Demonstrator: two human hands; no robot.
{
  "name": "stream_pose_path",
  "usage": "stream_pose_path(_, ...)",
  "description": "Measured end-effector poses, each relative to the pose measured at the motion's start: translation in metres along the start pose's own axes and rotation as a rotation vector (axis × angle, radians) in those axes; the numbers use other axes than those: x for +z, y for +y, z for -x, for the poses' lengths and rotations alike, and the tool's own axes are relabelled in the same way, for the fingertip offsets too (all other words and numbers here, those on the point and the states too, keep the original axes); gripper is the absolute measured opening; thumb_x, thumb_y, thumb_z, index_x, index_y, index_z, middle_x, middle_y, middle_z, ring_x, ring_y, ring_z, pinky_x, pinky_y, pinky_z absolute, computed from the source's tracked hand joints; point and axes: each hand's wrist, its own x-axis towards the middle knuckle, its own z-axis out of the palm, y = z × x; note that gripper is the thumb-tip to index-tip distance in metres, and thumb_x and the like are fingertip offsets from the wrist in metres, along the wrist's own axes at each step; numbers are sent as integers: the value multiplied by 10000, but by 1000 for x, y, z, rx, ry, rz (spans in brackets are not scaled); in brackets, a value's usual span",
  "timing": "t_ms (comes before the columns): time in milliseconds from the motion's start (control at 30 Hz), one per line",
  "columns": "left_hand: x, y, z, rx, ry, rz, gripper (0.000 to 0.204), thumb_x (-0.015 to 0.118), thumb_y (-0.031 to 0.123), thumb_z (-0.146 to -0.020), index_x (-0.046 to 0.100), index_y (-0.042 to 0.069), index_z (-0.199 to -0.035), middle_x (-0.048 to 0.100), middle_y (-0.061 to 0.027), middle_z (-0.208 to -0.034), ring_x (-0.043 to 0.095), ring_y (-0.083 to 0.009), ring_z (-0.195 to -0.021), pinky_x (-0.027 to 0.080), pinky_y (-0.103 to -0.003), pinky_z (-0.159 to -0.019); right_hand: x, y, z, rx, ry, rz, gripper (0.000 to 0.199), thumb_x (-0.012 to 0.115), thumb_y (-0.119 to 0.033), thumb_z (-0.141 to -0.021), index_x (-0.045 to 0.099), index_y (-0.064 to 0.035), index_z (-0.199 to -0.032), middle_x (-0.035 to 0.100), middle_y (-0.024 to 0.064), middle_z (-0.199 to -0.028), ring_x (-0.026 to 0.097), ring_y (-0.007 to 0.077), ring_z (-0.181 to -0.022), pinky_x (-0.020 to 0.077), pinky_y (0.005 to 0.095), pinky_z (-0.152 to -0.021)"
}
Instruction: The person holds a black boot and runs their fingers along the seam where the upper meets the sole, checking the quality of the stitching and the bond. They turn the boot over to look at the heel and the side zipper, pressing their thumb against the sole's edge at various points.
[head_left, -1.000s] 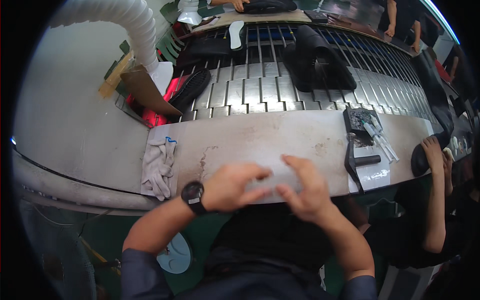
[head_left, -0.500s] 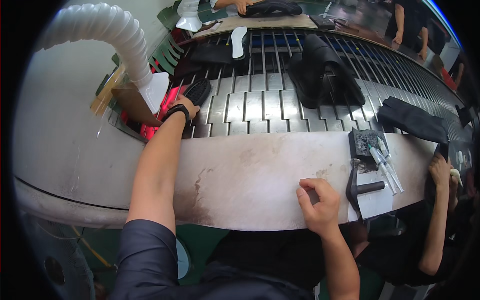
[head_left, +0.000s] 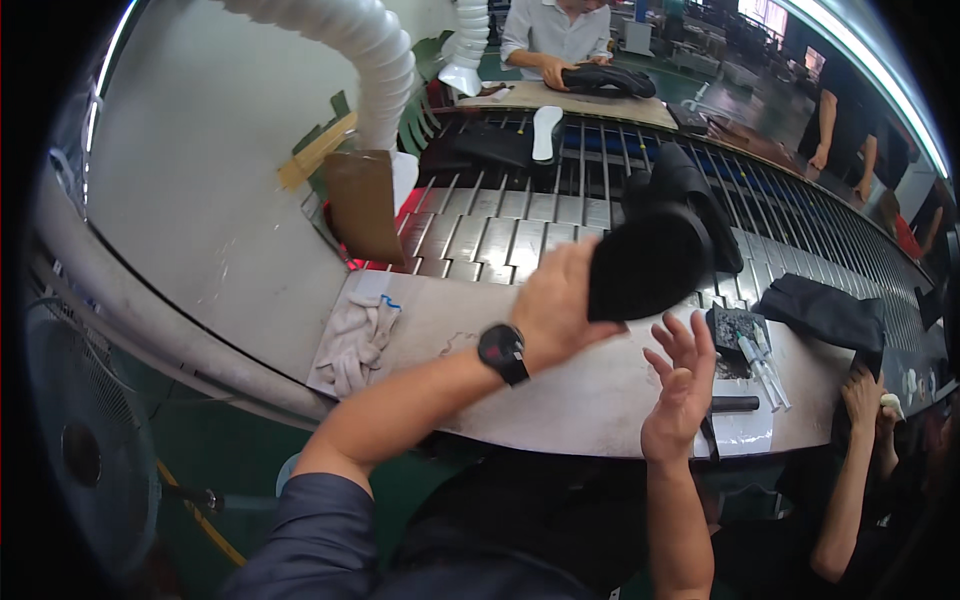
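My left hand is closed around one end of a black shoe sole, raised over the near edge of the metal conveyor and blurred by motion. Just below it, my right hand is open, palm up with the fingers spread, apart from the sole. Behind the sole a black boot rests on the conveyor, partly covered by it. A hammer lies to the right of my right hand, its head largely hidden. Beside it are syringes and a dark block.
White work gloves lie on the pale worktop at left. White ducts hang over a brown flap. A white insole sits farther back. A co-worker at right handles a black boot shaft; another person works at the far end.
My left hand has lifted the sole off the conveyor's left side and carried it right. My right hand has risen and opened toward it. The view has shifted left.
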Motion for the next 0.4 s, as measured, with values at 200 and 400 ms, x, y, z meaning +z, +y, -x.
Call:
stream_pose_path(200, -56, 51, 66, 154, 92, 261, 1236, 931, 593, -782, 316, -89, -1610, 534, -296, -1452, 547, -451, -1359, 435, -494, -1178, 18, -25, 5, -212, -158, 111, 757, 610, -591, -1077, 593, 82, -1425, 702, 146, -1254, 684, 237, -1151, 525, 365, -1042)
stream_pose_path(400, -48, 80, 77, 99, 212, 555, 953, 628, 721, -988, 482, -67, -1503, 581, -240, -1331, 592, -420, -1170, 471, -513, -1066, 48, -31, 24, -58, 170, 59, 697, 665, -433, -1097, 494, 46, -1574, 614, 169, -1393, 587, 280, -1320, 470, 419, -1145)
